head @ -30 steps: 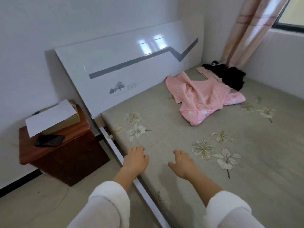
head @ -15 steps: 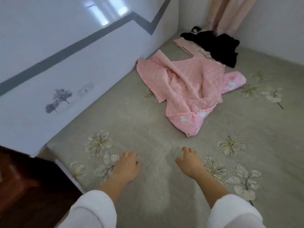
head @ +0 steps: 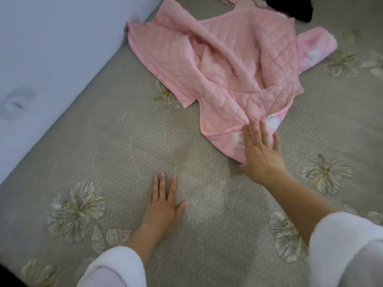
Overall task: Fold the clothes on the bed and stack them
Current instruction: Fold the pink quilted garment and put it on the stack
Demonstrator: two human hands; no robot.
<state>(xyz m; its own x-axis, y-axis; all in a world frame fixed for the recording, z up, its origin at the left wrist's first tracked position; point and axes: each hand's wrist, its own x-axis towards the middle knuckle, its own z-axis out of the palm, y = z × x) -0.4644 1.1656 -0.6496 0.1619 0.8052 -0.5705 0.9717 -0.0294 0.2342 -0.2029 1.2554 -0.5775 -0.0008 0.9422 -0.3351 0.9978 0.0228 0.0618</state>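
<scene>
**Entry: bed, clothes for folding, first piece in reach**

- Pink quilted jacket (head: 223,65): unfolded, rumpled, lying on the bed (head: 124,146) towards its far side. Far-left edge close against the white headboard (head: 41,48). One sleeve (head: 315,46) thrown out to the far right. Nearest corner, with a white printed patch, pointing towards the person.
- Right hand (head: 261,154): fingers straight and spread, laid flat over that nearest corner. Grip wide, nothing pinched or held. Thumb low at the left of the corner; under the hem or only beside it, cannot tell.
- Left hand (head: 163,206): flat on the bare bed cover, fingers straight, holding nothing, well apart from the jacket.
- Key relation: bulk of the jacket ahead of the right hand, spreading away and to the left. Long axis uncertain in this heap, judged to run from the near corner diagonally up-left to the headboard. Right hand clearly the nearer; likely next need is a pinch on the hem to draw the piece closer and spread it.
- Black garment (head: 294,7): beyond the jacket, cut off by the top edge, kind not readable.
- Hidden or unclear: jacket's top edge out of frame, front or back uppermost not clear, outlines softened by blur.
</scene>
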